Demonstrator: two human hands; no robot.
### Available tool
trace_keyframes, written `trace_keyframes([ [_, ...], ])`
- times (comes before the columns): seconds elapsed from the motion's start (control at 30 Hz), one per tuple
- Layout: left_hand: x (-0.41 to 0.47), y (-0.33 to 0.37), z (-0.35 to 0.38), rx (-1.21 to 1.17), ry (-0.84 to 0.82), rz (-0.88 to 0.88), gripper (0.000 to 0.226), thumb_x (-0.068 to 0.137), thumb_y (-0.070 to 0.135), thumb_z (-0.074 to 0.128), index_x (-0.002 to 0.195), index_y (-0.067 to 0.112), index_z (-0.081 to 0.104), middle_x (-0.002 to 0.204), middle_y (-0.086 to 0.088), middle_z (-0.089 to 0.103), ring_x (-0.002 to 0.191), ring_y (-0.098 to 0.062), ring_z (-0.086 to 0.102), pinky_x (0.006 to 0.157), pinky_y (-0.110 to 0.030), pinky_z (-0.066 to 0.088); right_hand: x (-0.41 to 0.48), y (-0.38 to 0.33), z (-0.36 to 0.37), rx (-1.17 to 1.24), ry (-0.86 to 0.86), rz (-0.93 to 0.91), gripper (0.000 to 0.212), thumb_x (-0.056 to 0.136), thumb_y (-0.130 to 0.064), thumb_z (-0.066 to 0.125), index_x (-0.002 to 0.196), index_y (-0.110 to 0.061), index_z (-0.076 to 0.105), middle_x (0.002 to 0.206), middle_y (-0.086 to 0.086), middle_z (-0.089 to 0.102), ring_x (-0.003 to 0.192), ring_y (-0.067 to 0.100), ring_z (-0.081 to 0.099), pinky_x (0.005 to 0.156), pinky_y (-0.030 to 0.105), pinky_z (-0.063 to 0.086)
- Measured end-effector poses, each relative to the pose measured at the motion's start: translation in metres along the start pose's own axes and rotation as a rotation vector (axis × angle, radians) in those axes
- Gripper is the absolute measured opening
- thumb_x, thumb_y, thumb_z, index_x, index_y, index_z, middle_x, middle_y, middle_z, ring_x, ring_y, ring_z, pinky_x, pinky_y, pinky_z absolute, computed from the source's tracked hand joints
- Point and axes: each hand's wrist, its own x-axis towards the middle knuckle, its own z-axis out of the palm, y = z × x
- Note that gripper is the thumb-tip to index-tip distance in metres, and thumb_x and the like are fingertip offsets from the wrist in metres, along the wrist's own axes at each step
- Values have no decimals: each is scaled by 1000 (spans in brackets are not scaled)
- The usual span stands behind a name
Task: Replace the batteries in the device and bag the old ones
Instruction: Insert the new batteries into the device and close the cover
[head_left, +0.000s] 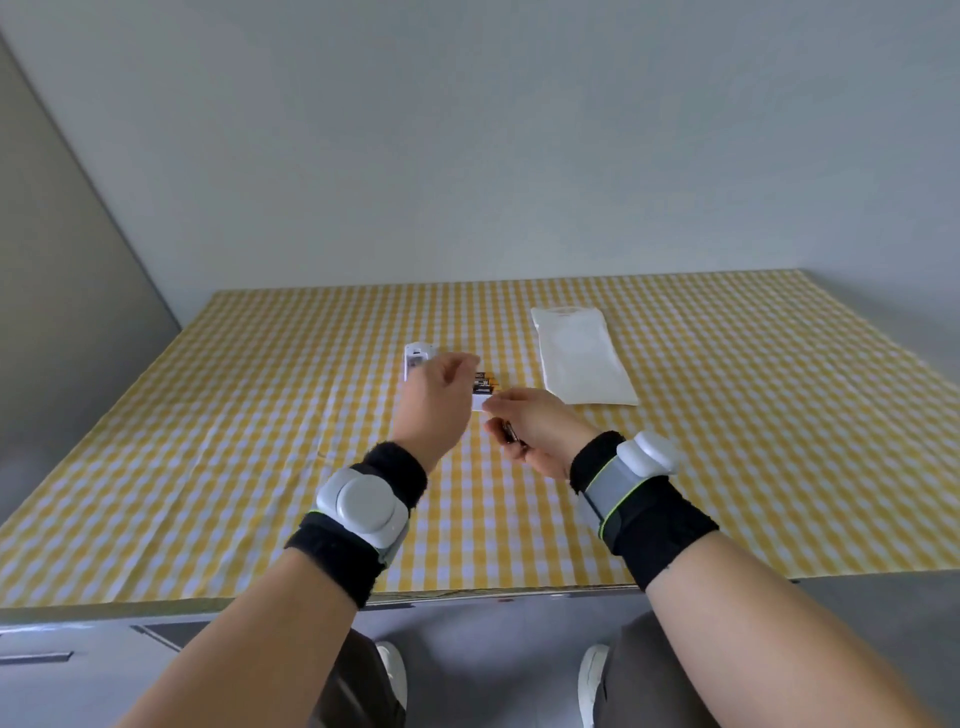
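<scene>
A white device (416, 357) lies on the checked tablecloth with its battery bay facing up; its near end is hidden behind my left hand (435, 400). That hand hovers over it, fingers curled away from the camera, so its grip is hidden. Just right of the device lie black-and-orange batteries (483, 382). A small white cover piece (479, 403) sits in front of them, at the fingertips of my right hand (540, 428). My right hand is closed on a dark battery (512, 433). A flat white bag (582, 358) lies to the right.
The table (208, 467) carries a yellow-and-white checked cloth and stands against a pale wall. A grey panel rises at the left. Both wrists wear black bands with white sensor units. My knees and shoes show below the table's front edge.
</scene>
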Motion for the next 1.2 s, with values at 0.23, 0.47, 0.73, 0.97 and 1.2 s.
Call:
trace_keyframes([
  [0.23,34,-31,-8,338,79,-54,43,107,40,54,144,18,54,146,-14,55,134,-32,52,111,-44,45,-14,40,13,-1239,-38,-758,17,109,-35,50,117,-22,58,108,-2,63,84,21,63,72,39,52],
  [0.47,50,-34,1,648,-12,-247,69,99,54,61,145,7,41,144,-21,46,136,-41,45,108,-46,41,-9,71,8,-1320,83,-1160,33,98,-49,61,113,-20,67,96,-1,63,86,20,60,53,32,46],
  [0.73,63,-46,0,643,-4,-288,56,102,28,55,148,0,41,149,-23,50,141,-43,44,110,-49,42,-10,69,5,-1269,27,-1053,47,95,-63,53,113,-23,69,102,-4,61,94,17,55,69,33,55],
  [0.97,63,-52,-14,243,169,-258,62,100,32,59,152,4,40,135,-15,65,110,-36,68,90,-50,61,-18,59,3,-1282,-73,-903,53,95,-68,55,126,-26,62,116,-6,57,108,13,50,85,30,52],
  [1.2,34,-53,-22,-364,-17,-153,54,87,17,75,137,6,57,110,-9,72,92,-19,75,93,-39,66,-26,32,-14,-774,-112,-580,48,99,-63,53,123,-23,66,108,-6,69,97,11,66,87,32,59],
])
